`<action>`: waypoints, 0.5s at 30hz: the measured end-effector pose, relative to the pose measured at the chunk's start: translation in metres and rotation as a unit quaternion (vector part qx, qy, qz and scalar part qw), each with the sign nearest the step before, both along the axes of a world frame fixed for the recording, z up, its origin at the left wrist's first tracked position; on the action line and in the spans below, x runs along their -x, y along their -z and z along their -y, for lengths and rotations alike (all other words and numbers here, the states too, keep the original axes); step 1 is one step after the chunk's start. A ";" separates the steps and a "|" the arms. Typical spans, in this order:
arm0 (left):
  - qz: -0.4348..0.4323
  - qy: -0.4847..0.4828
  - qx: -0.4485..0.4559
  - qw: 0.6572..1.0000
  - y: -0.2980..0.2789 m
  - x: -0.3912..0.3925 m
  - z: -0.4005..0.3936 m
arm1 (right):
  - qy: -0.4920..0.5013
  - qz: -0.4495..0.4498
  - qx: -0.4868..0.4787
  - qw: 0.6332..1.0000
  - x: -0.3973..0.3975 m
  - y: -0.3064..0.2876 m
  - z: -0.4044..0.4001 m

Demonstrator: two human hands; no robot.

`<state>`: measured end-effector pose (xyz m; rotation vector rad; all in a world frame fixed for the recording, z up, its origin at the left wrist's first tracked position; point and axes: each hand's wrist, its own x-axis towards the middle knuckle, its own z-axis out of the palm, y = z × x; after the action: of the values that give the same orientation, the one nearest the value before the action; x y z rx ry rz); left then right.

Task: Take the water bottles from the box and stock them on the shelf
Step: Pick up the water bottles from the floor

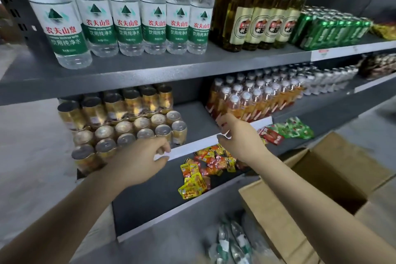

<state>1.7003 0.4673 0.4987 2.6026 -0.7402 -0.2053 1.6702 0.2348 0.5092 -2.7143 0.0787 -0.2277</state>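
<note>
Both my hands, left hand (137, 161) and right hand (237, 137), pinch the white strip (192, 146) on the middle shelf's front edge, fingers narrow; I'd let go and reach for the bottles (231, 240) by the box (317, 191).

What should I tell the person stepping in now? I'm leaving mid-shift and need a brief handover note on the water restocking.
Left hand: fingers curled at the white price strip on the middle shelf's edge, holding no bottle.
Right hand: pinching the same strip further right, no bottle either.
Water bottles on the top shelf: a row stands at the front left, beside the beer bottles.
Bottles on the floor: several lie blurred beside the box.
Cardboard box: open at lower right; contents not visible.
Done: part of the top shelf stocked.
Left: shelve the floor bottles and check the box for more.
</note>
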 end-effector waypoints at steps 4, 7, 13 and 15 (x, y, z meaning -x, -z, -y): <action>-0.025 0.016 0.001 1.000 0.021 0.013 0.013 | 0.033 -0.034 -0.009 0.999 0.025 0.024 0.015; -0.042 0.024 -0.019 0.999 0.036 0.022 0.019 | 0.053 -0.060 -0.013 0.997 0.041 0.042 0.022; -0.063 0.007 -0.051 0.997 0.069 0.041 0.028 | 0.064 -0.107 -0.064 0.990 0.070 0.086 0.027; -0.070 0.000 -0.059 0.996 0.085 0.048 0.029 | 0.069 -0.118 -0.071 0.988 0.079 0.104 0.026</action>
<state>1.6526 0.4379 0.4141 2.6653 -0.6991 -0.4378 1.5908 0.2084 0.4051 -2.5825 0.3394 0.0584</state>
